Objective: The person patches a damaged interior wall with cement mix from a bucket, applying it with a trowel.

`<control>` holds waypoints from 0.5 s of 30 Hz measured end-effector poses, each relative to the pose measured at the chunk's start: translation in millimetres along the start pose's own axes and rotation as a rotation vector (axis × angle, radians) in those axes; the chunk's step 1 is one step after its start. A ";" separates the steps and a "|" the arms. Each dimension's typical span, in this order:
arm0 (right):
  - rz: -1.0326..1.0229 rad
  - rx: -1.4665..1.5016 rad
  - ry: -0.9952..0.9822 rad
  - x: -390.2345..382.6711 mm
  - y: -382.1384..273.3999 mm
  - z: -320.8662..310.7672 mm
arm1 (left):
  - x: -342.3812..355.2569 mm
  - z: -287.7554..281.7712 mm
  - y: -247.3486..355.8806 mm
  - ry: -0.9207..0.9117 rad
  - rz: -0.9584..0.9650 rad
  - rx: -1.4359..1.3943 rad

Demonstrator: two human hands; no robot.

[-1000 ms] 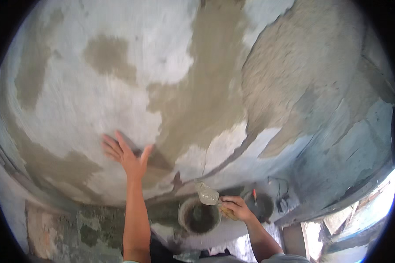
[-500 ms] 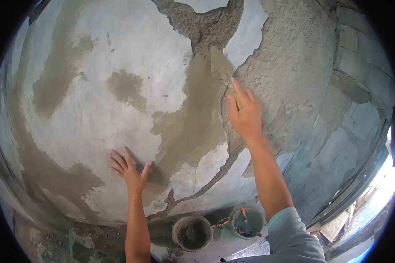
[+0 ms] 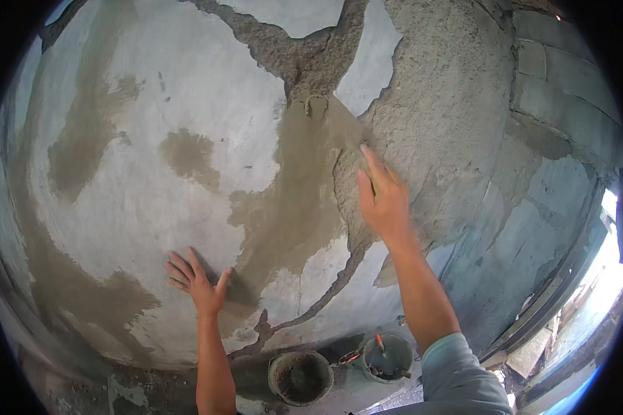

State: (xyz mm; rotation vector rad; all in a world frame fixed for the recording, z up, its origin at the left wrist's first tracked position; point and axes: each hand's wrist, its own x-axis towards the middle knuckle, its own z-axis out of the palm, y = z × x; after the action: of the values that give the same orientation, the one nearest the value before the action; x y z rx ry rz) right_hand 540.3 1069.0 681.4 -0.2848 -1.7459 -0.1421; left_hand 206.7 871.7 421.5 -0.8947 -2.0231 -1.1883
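Observation:
My right hand is closed around the handle of a trowel, index finger stretched along it. The trowel's thin, mortar-coloured blade lies against the wall, at the upper end of a damp mortar patch. A small ridge of wet mortar stands beside the blade, just below a rough, dark gap in the plaster. Lower left, my left hand rests on the pale plaster with fingers spread, holding nothing.
Below the wall stand a mortar-stained bucket and a second bucket with orange-handled tools in it. A crack runs down toward them. Bare rough render and exposed blocks lie to the right.
The trowel blade has turned and tilted more edge-on, and a ridge of mortar now shows by it. My left hand stays at the same spot on the wall; the view has shifted slightly.

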 end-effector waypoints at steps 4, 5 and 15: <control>0.033 -0.065 -0.116 26.4 -4.1 4.8 | -0.8 4.4 -1.1 0.033 0.016 0.011; 0.087 -0.136 -0.185 26.3 -3.6 5.6 | -0.7 4.6 -1.2 0.032 0.017 0.012; 0.062 0.085 -0.027 15.5 1.5 -9.9 | -2.0 -0.3 -0.7 0.042 0.023 0.013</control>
State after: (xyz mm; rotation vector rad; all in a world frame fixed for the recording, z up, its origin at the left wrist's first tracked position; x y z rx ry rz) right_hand 547.3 1069.6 698.4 -0.2802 -1.7625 -0.0193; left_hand 207.4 870.7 419.6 -0.8773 -1.9802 -1.1712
